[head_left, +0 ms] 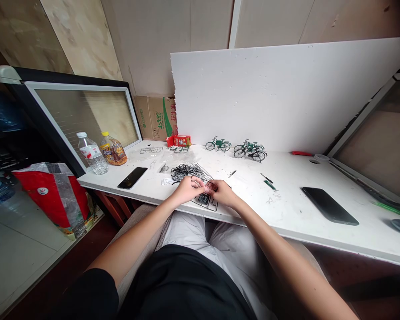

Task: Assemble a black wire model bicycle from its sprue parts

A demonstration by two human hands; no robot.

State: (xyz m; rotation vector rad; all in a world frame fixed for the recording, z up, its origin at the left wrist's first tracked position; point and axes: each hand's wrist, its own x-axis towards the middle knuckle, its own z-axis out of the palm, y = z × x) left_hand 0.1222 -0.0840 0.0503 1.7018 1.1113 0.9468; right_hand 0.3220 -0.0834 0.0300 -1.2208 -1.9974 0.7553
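Note:
My left hand (189,190) and my right hand (222,194) meet over the front edge of the white table, fingertips pinched close together. Whatever they hold is too small and too covered by the fingers to name. Thin black plastic shows around the fingertips. Right below my hands lies a black plastic parts frame (213,206), partly hidden by them. A tangled pile of black model parts (186,170) lies just behind my left hand. Farther back stand a green model bicycle (218,145) and a cluster of green and black model bicycles (250,151).
A dark phone (132,178) lies at left, near a clear bottle (92,153) and a yellow-capped bottle (113,150). At right are a small screwdriver (267,178), a green strip (270,185) and a larger black phone (330,206). A white board (286,93) stands behind.

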